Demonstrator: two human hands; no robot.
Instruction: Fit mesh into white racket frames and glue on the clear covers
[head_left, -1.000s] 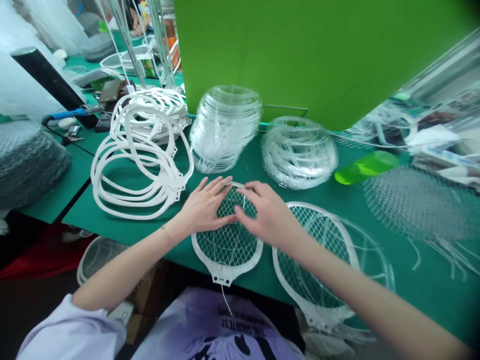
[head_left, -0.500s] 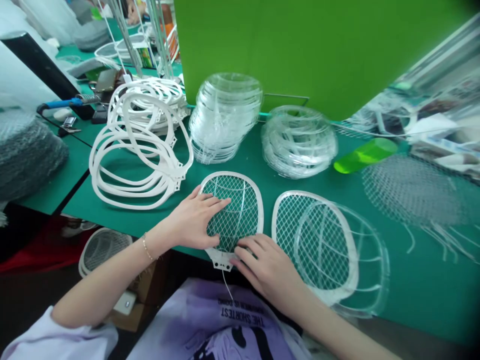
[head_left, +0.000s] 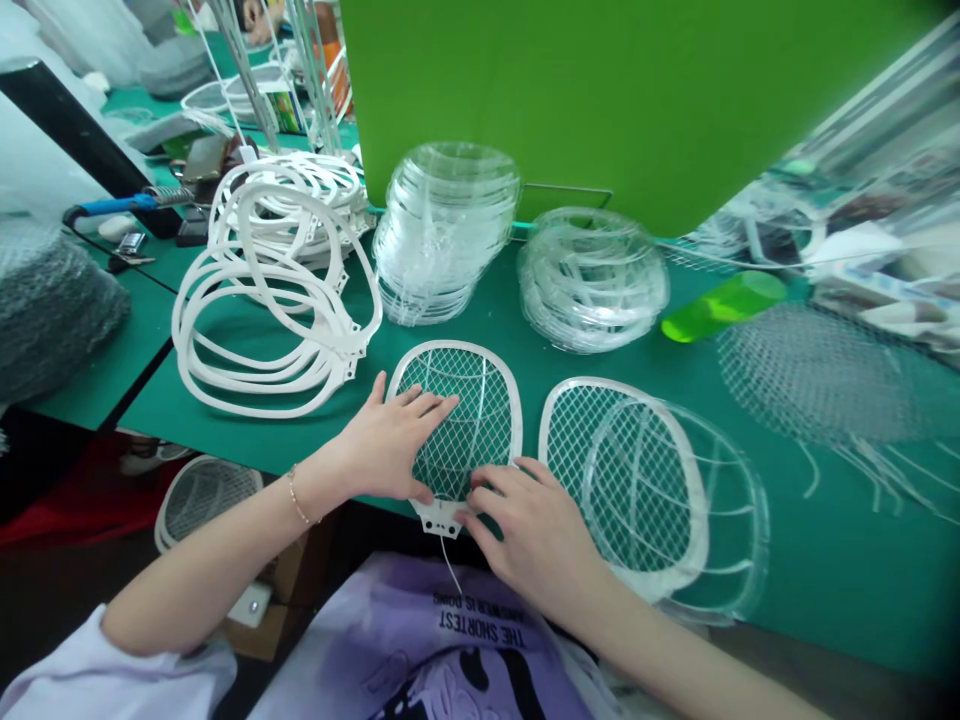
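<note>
Right hand (head_left: 536, 540) lower, near racket neck (head_left: 439, 517)

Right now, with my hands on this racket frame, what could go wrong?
The thin wire hanging from the frame over the table edge could catch on your shirt and tug the frame. The wire grid lying off-centre on the next frame might slide if your right hand brushes it. The heap of white frames near your left hand could shift if knocked.
</note>
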